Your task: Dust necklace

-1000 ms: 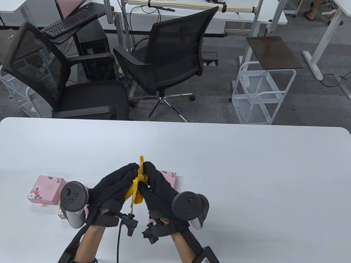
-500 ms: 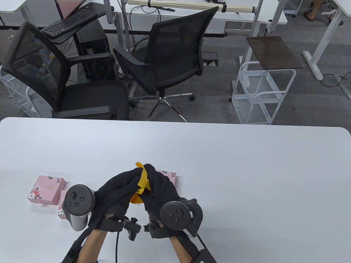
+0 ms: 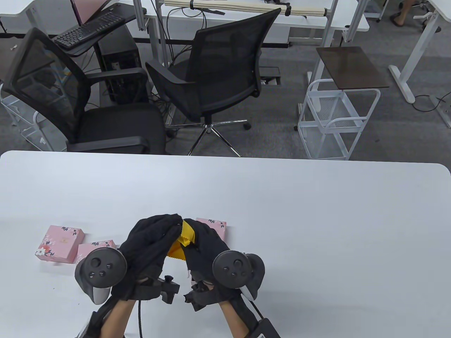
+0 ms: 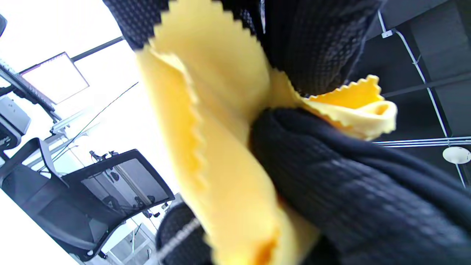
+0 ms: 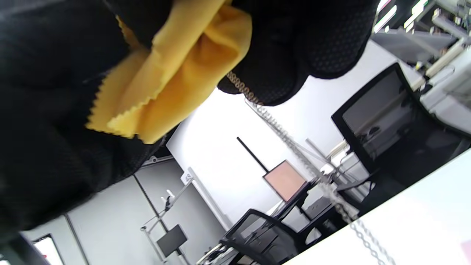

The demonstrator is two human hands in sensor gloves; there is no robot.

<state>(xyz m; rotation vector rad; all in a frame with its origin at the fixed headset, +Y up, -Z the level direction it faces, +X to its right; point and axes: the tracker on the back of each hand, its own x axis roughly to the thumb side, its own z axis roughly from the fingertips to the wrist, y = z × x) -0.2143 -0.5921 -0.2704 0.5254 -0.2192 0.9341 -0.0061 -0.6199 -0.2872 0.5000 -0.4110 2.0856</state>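
Together, two hands (image 3: 176,243), one yellow cloth (image 3: 180,243), one necklace (image 5: 294,147), three pink boxes (image 3: 60,243)

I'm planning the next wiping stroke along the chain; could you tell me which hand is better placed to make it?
Probably the left hand: its fingers wrap the yellow cloth, while the right hand pinches the necklace chain, which hangs toward the table and needs steadying.

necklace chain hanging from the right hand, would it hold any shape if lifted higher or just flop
Probably flops: the necklace chain is fine linked metal, dangling slack from the right hand toward the table. Likely light, and apt to slip through the yellow cloth unless pinched.
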